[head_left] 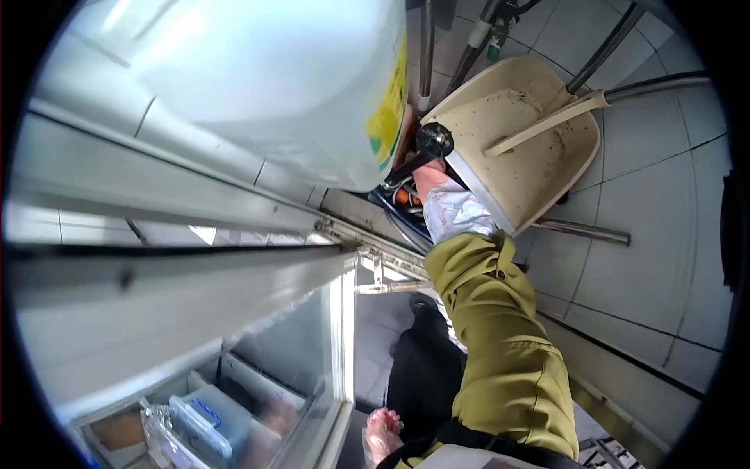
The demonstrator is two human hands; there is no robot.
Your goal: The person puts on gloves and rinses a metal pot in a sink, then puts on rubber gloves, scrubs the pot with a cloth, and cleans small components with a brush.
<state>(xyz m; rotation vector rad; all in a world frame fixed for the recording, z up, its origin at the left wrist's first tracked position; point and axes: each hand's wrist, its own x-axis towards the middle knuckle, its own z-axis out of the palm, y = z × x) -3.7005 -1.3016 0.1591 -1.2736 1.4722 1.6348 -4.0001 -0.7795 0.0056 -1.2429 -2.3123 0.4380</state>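
Observation:
My right arm, in an olive sleeve, stretches forward across the window or door frame. My right hand is beside a black handle with a round end; whether it grips the handle I cannot tell, since most fingers are hidden. White patterned cloth wraps the wrist. Just left, a large translucent plastic jug with a yellow label hides part of this area. Below the hand is a dark container with orange items. My left hand, in a clear plastic glove, is low by my body, fingers curled together with nothing visible in them.
A dirty beige dustpan lies right of my right hand among metal poles. A white-framed glass pane stands at left. Behind it is a compartmented tray with a blue-lidded box. Tiled floor extends at right.

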